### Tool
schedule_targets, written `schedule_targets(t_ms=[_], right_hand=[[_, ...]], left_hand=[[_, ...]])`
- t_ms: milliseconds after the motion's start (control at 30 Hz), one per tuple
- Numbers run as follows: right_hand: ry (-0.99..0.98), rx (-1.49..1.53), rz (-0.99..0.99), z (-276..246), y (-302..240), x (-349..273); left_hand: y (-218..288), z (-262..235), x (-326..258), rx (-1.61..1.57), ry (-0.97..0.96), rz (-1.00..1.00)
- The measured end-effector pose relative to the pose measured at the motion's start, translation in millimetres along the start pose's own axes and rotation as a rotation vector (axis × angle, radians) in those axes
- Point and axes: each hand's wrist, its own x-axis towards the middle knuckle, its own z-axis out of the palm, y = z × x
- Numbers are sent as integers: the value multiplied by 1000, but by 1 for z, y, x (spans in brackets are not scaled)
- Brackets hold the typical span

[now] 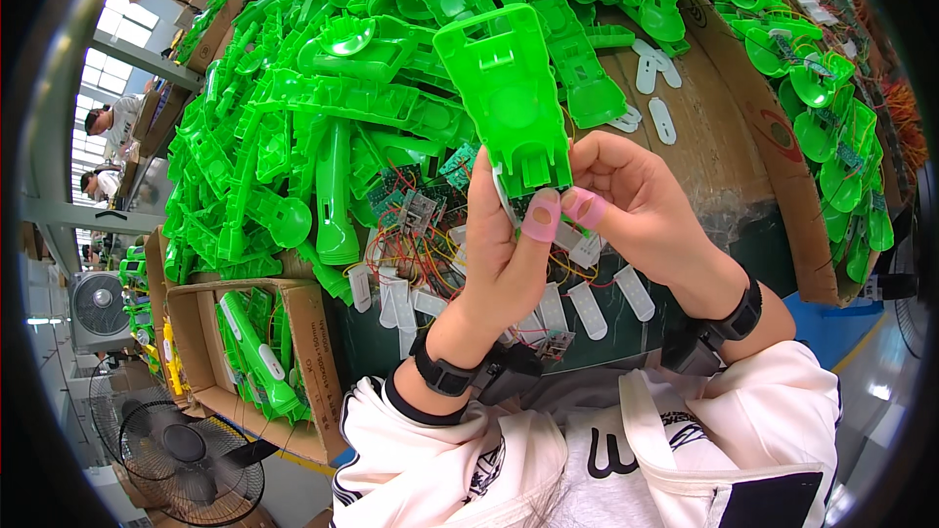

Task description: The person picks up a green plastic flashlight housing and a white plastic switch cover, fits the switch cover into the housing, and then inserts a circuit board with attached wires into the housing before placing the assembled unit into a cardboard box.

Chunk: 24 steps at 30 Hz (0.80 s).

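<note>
Both of my hands hold one bright green plastic housing shell (511, 98) upright in front of me. My left hand (501, 249) grips its lower end from the left, the thumb in a pink finger cot pressed on the bottom edge. My right hand (636, 200) pinches the same lower end from the right, also with a pink cot on a fingertip. A small circuit board sits at the shell's base between my fingers, mostly hidden. Under my hands lie loose green circuit boards with red and yellow wires (416, 205) and white plastic tabs (587, 308).
A large heap of green plastic shells (323, 108) covers the table. A cardboard box (773, 137) at right holds assembled green parts. Another open box (313, 362) at lower left holds green pieces. Fans (186, 455) stand on the floor at left. Other people work far left.
</note>
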Motion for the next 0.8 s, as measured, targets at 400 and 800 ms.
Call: schedule_targets(t_ms=[400,800], right_hand=[[40,-4,-69,2,-5,2],[95,-67,-151,-5,-2,6]], left_hand=[[3,2,3,52,-8,13],[0,3,4,67,-16,-39]])
